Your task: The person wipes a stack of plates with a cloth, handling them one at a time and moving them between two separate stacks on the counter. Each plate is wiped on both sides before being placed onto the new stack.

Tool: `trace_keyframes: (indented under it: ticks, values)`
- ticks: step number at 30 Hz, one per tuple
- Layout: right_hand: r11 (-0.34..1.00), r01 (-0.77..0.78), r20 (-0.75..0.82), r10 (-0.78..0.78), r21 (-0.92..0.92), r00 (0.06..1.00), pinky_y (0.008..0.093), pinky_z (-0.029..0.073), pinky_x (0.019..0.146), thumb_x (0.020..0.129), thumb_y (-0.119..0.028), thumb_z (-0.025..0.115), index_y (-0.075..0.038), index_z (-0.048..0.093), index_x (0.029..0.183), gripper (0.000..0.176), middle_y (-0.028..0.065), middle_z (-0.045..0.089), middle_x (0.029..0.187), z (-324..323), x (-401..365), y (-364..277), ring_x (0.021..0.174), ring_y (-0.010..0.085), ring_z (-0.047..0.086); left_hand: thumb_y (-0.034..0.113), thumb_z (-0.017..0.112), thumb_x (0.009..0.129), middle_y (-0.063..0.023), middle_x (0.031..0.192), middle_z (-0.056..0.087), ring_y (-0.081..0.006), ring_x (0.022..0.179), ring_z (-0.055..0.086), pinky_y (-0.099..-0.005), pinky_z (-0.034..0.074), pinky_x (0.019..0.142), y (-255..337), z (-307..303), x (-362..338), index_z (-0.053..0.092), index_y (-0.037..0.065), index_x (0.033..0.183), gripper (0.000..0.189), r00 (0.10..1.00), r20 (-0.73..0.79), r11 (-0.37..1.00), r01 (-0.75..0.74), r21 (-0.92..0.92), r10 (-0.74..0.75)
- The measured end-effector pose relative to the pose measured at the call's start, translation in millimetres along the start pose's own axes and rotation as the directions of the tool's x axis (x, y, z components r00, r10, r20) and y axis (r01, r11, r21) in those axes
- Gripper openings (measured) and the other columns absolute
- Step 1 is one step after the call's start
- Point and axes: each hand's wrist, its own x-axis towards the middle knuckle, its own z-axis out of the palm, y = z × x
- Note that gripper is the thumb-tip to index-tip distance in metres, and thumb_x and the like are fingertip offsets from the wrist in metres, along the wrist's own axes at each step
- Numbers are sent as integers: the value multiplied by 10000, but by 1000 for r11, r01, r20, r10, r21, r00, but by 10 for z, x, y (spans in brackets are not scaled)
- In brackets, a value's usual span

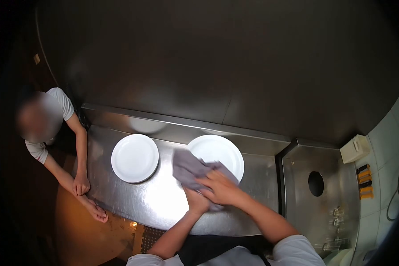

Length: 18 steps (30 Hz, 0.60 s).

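A grey cloth [186, 170] is bunched between my two hands over the steel counter. My left hand [197, 200] is closed on its lower side, partly hidden under the folds. From the right, my right hand [222, 187] grips the cloth on top, fingers curled into it. I cannot tell whether something is wrapped inside. Just behind the cloth is a large white plate [221, 150], its lower left part covered by the cloth in this view. Farther left lie stacked white plates [135, 157].
At the left, a person [53, 111] leans forearms at the end of the counter [119, 199]. To the right are a steel basin section with a round dark hole [316, 184], glasses [337, 217], a cream wall box [355, 149] and yellow-and-black handles [365, 181].
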Motion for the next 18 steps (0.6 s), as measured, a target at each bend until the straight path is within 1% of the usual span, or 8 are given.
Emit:
trace_keyframes:
  ticks: [2,3,4,5,8,13,15,18]
  values:
    - [999,-48,-21,49,5,999,442,451,962,865,-260,683,-117,652,1318,476,172,614,1031,-189,-281,332,1041,352,591,459,999,466,-288,1519,228,-397,1428,304,-479,262,1187,-277,-297,-90,-45,-91,1530,1589,911,236,694,-412,591,339]
    - [997,-77,-27,78,14,997,441,458,948,870,-244,675,-122,655,1317,464,166,622,1021,-234,-417,436,1030,346,600,439,1002,463,-294,1522,215,-405,1428,301,-480,255,1191,-199,-274,-110,-62,-93,1527,1595,904,248,548,-411,729,349]
    - [941,-301,146,323,-154,935,451,453,971,883,-231,657,-106,655,1306,441,154,645,1022,-527,-288,382,1027,346,614,426,1004,458,-300,1524,200,-414,1428,299,-486,258,1189,-178,-243,-115,-83,-84,1527,1607,894,269,512,-428,745,358]
    - [948,-218,-85,203,-233,975,461,447,965,900,-264,639,-94,634,1323,456,165,632,1055,-408,-281,666,1017,352,591,424,1004,453,-299,1524,197,-416,1430,296,-492,254,1190,-192,-247,-130,-88,-77,1529,1613,897,264,519,-424,742,355]
    - [919,-178,-198,114,-351,974,465,432,967,914,-307,617,-82,601,1353,494,174,610,1072,-194,242,797,1034,357,564,397,1010,473,-276,1543,200,-387,1441,293,-483,258,1193,-150,-207,-136,-124,-32,1532,1609,903,268,568,-421,707,336]
    - [994,-63,-145,50,-87,988,458,422,974,909,-367,637,-75,607,1336,519,164,605,1065,250,554,107,1070,346,556,322,953,602,-278,1571,229,-362,1412,370,-445,303,1177,-169,-383,-204,-29,-26,1554,1412,851,351,320,-483,815,390]
    - [1000,-6,-76,6,-3,997,460,423,980,897,-364,664,-86,626,1314,503,161,609,1059,203,218,-98,1087,345,555,357,889,677,-303,1573,207,-417,1436,316,-462,267,1192,-378,-710,-32,54,-71,1541,1276,943,319,611,-308,729,95]
    - [985,-173,6,173,15,985,452,423,1009,881,-331,698,-126,648,1301,470,162,621,1087,-85,-391,-132,1112,351,560,386,765,779,-309,1598,206,-419,1475,265,-459,206,1216,-215,-695,-28,119,-91,1553,1115,856,504,351,-510,785,116]
